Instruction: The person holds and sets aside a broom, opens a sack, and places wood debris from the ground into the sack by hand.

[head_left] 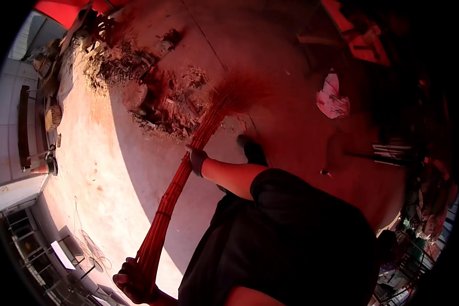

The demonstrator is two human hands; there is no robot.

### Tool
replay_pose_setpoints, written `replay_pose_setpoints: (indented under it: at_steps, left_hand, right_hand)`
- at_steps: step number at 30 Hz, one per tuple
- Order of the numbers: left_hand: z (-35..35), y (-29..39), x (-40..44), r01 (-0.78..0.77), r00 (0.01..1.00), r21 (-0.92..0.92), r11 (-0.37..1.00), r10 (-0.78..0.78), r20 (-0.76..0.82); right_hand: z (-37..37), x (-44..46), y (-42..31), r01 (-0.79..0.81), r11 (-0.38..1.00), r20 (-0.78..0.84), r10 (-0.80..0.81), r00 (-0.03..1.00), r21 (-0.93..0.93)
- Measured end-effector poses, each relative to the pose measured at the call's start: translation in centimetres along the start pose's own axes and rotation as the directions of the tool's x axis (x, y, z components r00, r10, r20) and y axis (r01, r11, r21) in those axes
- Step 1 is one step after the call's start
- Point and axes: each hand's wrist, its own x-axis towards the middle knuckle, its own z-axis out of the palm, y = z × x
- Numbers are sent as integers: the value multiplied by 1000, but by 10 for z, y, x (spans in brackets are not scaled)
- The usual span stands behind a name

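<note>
A long broom (170,196) of bundled stalks slants across the middle of the view, its bushy, blurred twig end up at the right of the debris. My left hand (132,280), in a dark glove, is closed around the thick top end at the bottom of the view. Farther down the stalks, my right hand (197,159), also gloved, grips the broom about midway. Beside the twig end lies a heap of wood chips and bark (176,104) on the concrete floor (99,168). A cut wood chunk (134,96) sits in the heap.
A crumpled pale bag (333,99) lies on the floor to the right. An orange cone (41,168) stands by the left wall. Loose cord (91,250) lies at lower left near metal racks (33,245). More wood scraps (107,61) are piled at upper left.
</note>
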Motion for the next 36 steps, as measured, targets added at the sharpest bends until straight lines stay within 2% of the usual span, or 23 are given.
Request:
replay_pose_setpoints:
  at_steps: [1, 2, 3, 4, 5, 6, 7, 9, 10, 13, 16, 17, 19, 20, 21, 23, 24, 25, 29, 31, 33, 34, 36]
  left_hand:
    - [15, 15, 5, -49, 999, 86, 995, 49, 6]
    - [-46, 30, -19, -60, 996, 693, 719, 86, -4]
    - [-24, 38, -17, -62, 926, 378, 924, 194, -324]
    - [0, 46, -14, -291, 746, 81, 953, 279, -605]
    - [-18, 77, -11, -238, 949, 27, 971, 239, -206]
    - [53, 86, 13, -328, 640, 125, 936, 318, -700]
    - [65, 89, 17, -340, 619, 142, 930, 334, -711]
    - [53, 101, 23, -391, 867, -95, 915, 332, -371]
    - [44, 110, 31, -368, 926, -210, 906, 338, -167]
    - [61, 71, 51, -321, 946, -253, 913, 293, -142]
    - [145, 1, 114, -236, 967, -262, 936, 199, -159]
    - [188, -18, 134, -124, 983, -306, 944, 76, -166]
    - [253, -65, 147, 92, 972, -239, 967, -140, -190]
    - [294, -70, 149, 216, 926, -10, 976, -208, -315]
    - [303, -59, 154, 318, 922, -20, 948, -314, -226]
    - [285, -60, 140, 188, 946, -171, 967, -225, -234]
    - [283, -59, 130, 40, 930, -178, 983, -101, -354]
    - [283, -52, 117, -15, 897, -44, 999, -6, -443]
    - [327, -13, 70, -214, 924, 65, 975, 224, -309]
    - [365, -22, 35, -253, 869, 138, 958, 288, -403]
    - [398, -51, 0, -114, 697, 448, 887, 392, -600]
    - [409, -63, -20, -116, 685, 451, 885, 400, -609]
    - [429, -78, -60, -140, 676, 333, 933, 336, -656]
  right_hand:
    - [15, -1, -3, -17, 998, 42, 20, 999, -66]
    - [27, -13, -13, -49, 993, 104, 61, 993, -111]
    - [43, -36, -27, -83, 982, 164, 111, 980, -170]
    - [58, -72, -45, -154, 979, 256, 184, 949, -135]
    - [70, -105, -62, -231, 968, 349, 251, 903, -98]
    - [75, -120, -73, -261, 956, 385, 293, 875, -134]
    - [75, -133, -85, -268, 950, 391, 310, 866, -161]
    - [69, -154, -111, -374, 918, 509, 386, 769, -131]
    - [60, -160, -131, -393, 906, 523, 415, 744, -160]
    - [15, -155, -197, -421, 891, 488, 447, 750, -168]
    - [-53, -102, -256, -331, 934, 390, 358, 849, -137]
    - [-78, -80, -278, -253, 950, 353, 304, 885, -184]
    - [-111, -39, -312, -310, 944, 148, 324, 934, -109]
    - [-118, -31, -322, -324, 942, 75, 331, 941, -88]
    - [-113, -43, -323, -351, 933, -58, 347, 936, -80]
    - [-105, -33, -319, -384, 919, -189, 362, 913, -93]
    - [-107, -12, -309, -315, 940, -140, 297, 945, -133]
    - [-109, 1, -298, -243, 956, -90, 231, 969, -163]
    - [-49, -9, -266, -342, 772, -131, 324, 937, -536]
    - [-15, -33, -255, -283, 665, -119, 282, 952, -691]
    - [-9, -9, -250, -263, 606, -64, 329, 942, -751]
    - [-6, -19, -251, -132, 651, -10, 187, 982, -747]
    - [-18, -21, -254, -100, 651, 86, 248, 965, -752]
